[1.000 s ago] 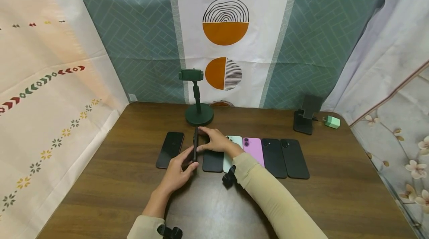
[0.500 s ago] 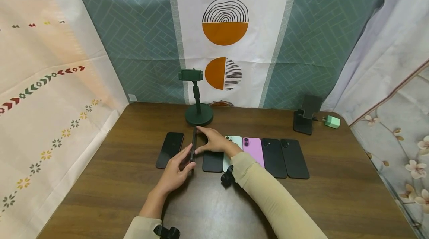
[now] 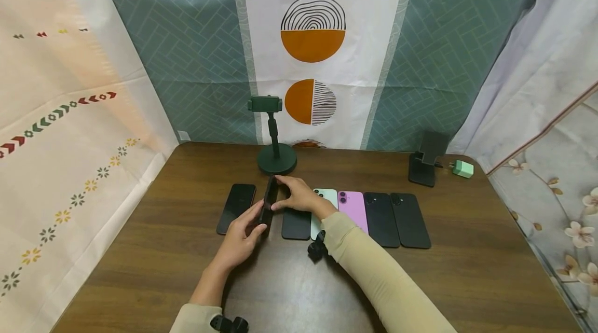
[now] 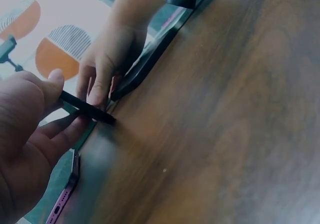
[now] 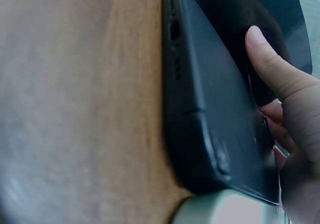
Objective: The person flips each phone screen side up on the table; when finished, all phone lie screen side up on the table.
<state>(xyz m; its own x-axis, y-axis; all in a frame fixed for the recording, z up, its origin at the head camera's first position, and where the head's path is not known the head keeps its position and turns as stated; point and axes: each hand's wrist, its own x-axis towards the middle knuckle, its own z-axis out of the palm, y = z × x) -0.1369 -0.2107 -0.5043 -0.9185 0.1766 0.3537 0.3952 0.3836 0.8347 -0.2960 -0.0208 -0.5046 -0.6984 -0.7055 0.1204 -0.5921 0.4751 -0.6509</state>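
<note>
We have a dark phone steeply tilted between both hands above the bench, in the gap between a lone phone on our left and a row of phones lying side by side on our right. Our left hand is clamped on the near part of the dark phone, thumb on one side and fingers on the other; our right hand pinches it farther along, its thumb against the face. The row starts with a black phone just beside our grip, then a pale green phone, partly under our right wrist, and a pink phone. The step in hand looks like turning the dark phone in a two-handed hold; we cannot tell whether its lower edge touches the bench. We judge that the next move calls for a steady grip from both hands and a slow change of tilt. If we lower it here, the gap looks tight, so we would need to guide both long edges clear of the neighbours and slip our fingers out from underneath.
</note>
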